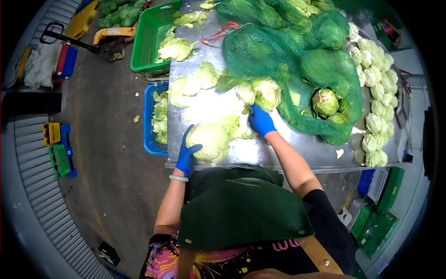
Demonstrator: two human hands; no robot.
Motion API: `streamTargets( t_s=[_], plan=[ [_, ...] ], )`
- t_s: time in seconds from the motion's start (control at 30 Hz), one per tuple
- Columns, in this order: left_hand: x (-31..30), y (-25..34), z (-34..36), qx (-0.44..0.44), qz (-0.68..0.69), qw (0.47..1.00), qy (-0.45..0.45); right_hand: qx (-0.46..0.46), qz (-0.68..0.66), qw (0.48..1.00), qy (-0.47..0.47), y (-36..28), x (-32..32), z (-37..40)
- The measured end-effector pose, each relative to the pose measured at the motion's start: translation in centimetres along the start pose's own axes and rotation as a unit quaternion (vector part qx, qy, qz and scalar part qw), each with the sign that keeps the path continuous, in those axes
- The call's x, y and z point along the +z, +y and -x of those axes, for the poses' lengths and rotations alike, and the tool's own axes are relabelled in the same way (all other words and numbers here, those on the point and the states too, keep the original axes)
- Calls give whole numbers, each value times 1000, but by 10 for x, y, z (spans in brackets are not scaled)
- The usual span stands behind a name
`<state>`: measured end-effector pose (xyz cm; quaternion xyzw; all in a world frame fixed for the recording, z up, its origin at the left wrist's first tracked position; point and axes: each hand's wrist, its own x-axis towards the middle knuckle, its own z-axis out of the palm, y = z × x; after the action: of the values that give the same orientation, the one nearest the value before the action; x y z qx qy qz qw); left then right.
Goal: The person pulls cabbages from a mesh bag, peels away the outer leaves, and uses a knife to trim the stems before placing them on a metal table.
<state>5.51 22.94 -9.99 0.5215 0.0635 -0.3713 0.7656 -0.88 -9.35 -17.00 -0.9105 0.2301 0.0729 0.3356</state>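
My left hand (186,151), in a blue glove, cups the left side of a large pale-green cabbage (208,142) near the table's front edge, thumb and fingers apart around it. My right hand (262,122), also gloved in blue, has curled fingers against the lower side of a smaller cabbage (268,94); its fingertips are partly hidden. Loose cabbage leaves (193,86) lie on the metal table (297,156) around both hands. To the right, a green mesh bag (274,60) holds several cabbages, one cabbage (325,102) showing at its opening.
Rows of pale cabbages (376,116) line the table's right side. Left of the table stand a green crate (139,51) and a blue crate (147,135), both with leaves inside. A pallet jack (114,35) is on the floor at upper left. Green crates (376,228) sit at lower right.
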Motion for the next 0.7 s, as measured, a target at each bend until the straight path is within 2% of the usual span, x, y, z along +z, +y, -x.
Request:
streamTargets(
  t_s=[0.03, 0.07, 0.1, 0.13, 0.17, 0.2, 0.23, 0.27, 0.3, 0.37, 0.4, 0.43, 0.53, 0.57, 0.63, 0.67, 0.7],
  plan=[
    [-3, -1, -12, -2, 4, 1000, -4, 19, 2, 999, 40, -3, -15, -6],
    [-6, 0, -29, 3, -89, 994, -65, 20, 6, 999, 45, -7, -28, -5],
    [-5, -1, -42, 7, -181, 976, -123, -48, -67, 996, 32, -21, -45, 1],
    [4, 3, -50, -13, -233, 964, -130, -114, -140, 984, 16, -33, -57, 12],
    [8, -4, -55, -12, -231, 963, -134, -135, -181, 973, -39, -45, -63, 27],
    [10, -14, -61, 58, -311, 943, -109, -126, -137, 975, -123, -60, -70, 34],
    [18, -18, -66, 128, -385, 910, -81, -178, -107, 973, -100, -60, -59, 39],
    [24, -24, -65, 157, -398, 903, -33, -201, -115, 970, -76, -61, -48, 40],
    [36, -27, -62, 154, -397, 904, -35, -223, -125, 965, -57, -63, -39, 41],
    [52, -28, -60, 52, -228, 969, 77, -188, -109, 974, -68, -80, -42, 42],
    [50, -29, -65, 99, -275, 953, 74, -153, -94, 981, -78, -87, -42, 42],
    [47, -30, -69, 96, -279, 953, 71, -149, -97, 981, -77, -86, -37, 38],
    [48, -20, -82, 9, -227, 970, 88, -137, -139, 979, -50, -76, -16, 8],
    [50, -17, -81, 11, -227, 970, 85, -138, -137, 980, -46, -75, -10, -1],
    [49, -13, -76, 17, -223, 972, 70, -39, -136, 990, -16, -78, -5, -20],
    [41, -20, -71, 52, -267, 960, 60, -70, -135, 988, -9, -74, -2, -24],
    [32, -30, -67, 91, -249, 963, 51, -71, -141, 987, -6, -79, -6, -23]
  ],
)
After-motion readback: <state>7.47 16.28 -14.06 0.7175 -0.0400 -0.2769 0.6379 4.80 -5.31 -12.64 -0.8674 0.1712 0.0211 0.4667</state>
